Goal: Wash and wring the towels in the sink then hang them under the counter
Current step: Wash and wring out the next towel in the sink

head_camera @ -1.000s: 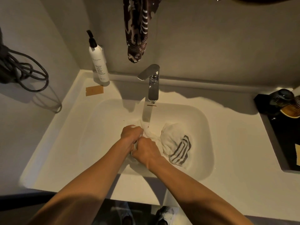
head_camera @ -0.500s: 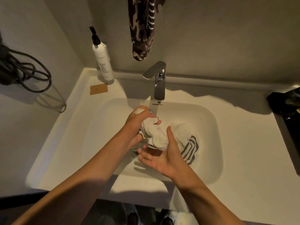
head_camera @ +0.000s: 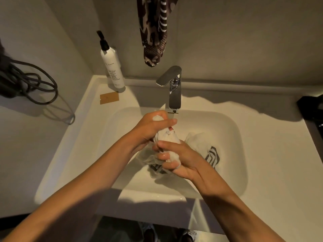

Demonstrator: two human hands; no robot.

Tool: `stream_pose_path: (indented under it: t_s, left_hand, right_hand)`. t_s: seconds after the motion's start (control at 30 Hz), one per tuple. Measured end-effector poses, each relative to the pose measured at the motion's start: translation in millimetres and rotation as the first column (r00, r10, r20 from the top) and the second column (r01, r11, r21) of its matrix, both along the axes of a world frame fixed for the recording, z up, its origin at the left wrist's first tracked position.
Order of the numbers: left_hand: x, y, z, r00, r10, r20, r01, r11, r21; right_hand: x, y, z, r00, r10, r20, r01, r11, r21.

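A wet white towel (head_camera: 168,137) is bunched into a twisted roll over the white sink (head_camera: 232,154). My left hand (head_camera: 153,126) grips its upper end just under the chrome faucet (head_camera: 173,88). My right hand (head_camera: 176,158) grips the lower end, fingers curled round the cloth. A grey-striped end of it hangs below my right hand. A second white towel with grey stripes (head_camera: 204,147) lies in the basin to the right, partly hidden by my right wrist. Water runs from the spout past my left thumb.
A white pump bottle (head_camera: 112,69) stands at the counter's back left, a tan card (head_camera: 109,98) lying in front of it. A dark patterned cloth (head_camera: 154,32) hangs above the faucet. Black cables (head_camera: 29,81) hang on the left wall. A dark object (head_camera: 312,109) sits at the right edge.
My hands rose from low in the basin to just under the faucet. My right hand opened flat beneath the towel half a second ago and now grips its lower end.
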State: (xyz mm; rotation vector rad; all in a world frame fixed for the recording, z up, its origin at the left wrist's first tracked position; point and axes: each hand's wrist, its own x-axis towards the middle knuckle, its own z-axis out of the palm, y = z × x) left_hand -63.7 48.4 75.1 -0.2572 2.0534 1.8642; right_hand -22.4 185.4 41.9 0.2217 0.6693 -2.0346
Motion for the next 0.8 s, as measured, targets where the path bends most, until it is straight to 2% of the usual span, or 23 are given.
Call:
stream_pose_path:
  t_s: [0.07, 0.1, 0.17, 0.23, 0.3, 0.37, 0.47, 0.63, 0.8]
  left_hand:
    - [-3, 7, -6, 0.993, 0.107, 0.058, -0.106, 0.994, -0.019]
    - [-4, 10, -11, 0.984, 0.159, 0.086, -0.155, 0.987, -0.046]
    - [-6, 13, -18, 0.962, 0.242, 0.128, -0.229, 0.968, -0.105]
    - [-9, 15, -25, 0.941, 0.302, 0.153, -0.280, 0.948, -0.150]
    - [-12, 17, -35, 0.914, 0.357, 0.193, -0.324, 0.928, -0.183]
    - [-14, 18, -49, 0.880, 0.405, 0.246, -0.362, 0.910, -0.202]
    - [-10, 18, -75, 0.821, 0.461, 0.337, -0.377, 0.880, -0.288]
    - [11, 10, -111, 0.778, 0.482, 0.403, -0.286, 0.843, -0.456]
    - [22, 5, -121, 0.761, 0.490, 0.425, -0.254, 0.828, -0.501]
  right_hand:
    - [-3, -4, 5, 0.991, 0.069, -0.112, -0.036, 0.961, 0.275]
    - [-3, -8, 4, 0.974, 0.132, -0.185, -0.036, 0.893, 0.449]
    - [-5, -16, -3, 0.911, 0.261, -0.319, 0.060, 0.681, 0.729]
    - [-10, -23, -12, 0.809, 0.400, -0.430, 0.201, 0.500, 0.842]
    - [-15, -28, -21, 0.667, 0.577, -0.472, 0.301, 0.370, 0.879]
    - [-17, -30, -30, 0.553, 0.713, -0.431, 0.369, 0.254, 0.894]
    - [-9, -30, -48, 0.545, 0.773, -0.324, 0.353, 0.139, 0.925]
    - [15, -37, -76, 0.480, 0.836, -0.266, 0.355, 0.093, 0.930]
    - [29, -43, -89, 0.452, 0.854, -0.259, 0.393, 0.070, 0.917]
